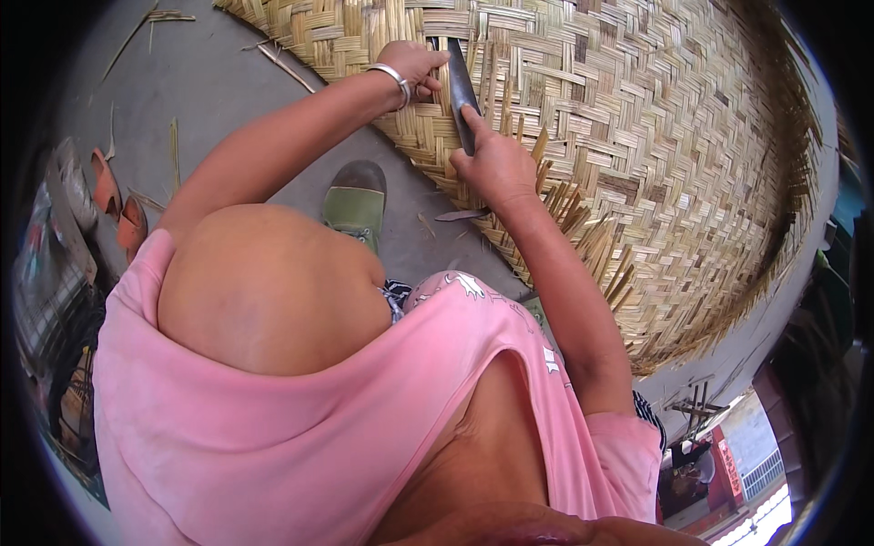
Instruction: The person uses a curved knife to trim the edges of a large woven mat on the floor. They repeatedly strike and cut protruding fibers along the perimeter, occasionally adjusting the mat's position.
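A large woven mat (pixel 655 155) of pale split strips spreads across the right, with loose strip ends along its near edge. My left hand (pixel 417 68), a silver bangle at its wrist, has its fingers curled at a strip by that edge. A long dark metal blade (pixel 461 86) lies against the weave, its far end among the strips. My right hand (pixel 499 164) grips its near end, the index finger stretched along the metal and the thumb beside it. Below the right wrist, a thin dark pointed piece (pixel 462 215) shows; what it belongs to is hidden.
My green shoe (pixel 357 202) stands on the grey floor (pixel 264 127) near the mat edge. Loose strips (pixel 175 150) are scattered there. Orange sandals (pixel 132 223) and cluttered bags (pixel 59 246) are at the left. A small wooden stool (pixel 699 403) appears at lower right.
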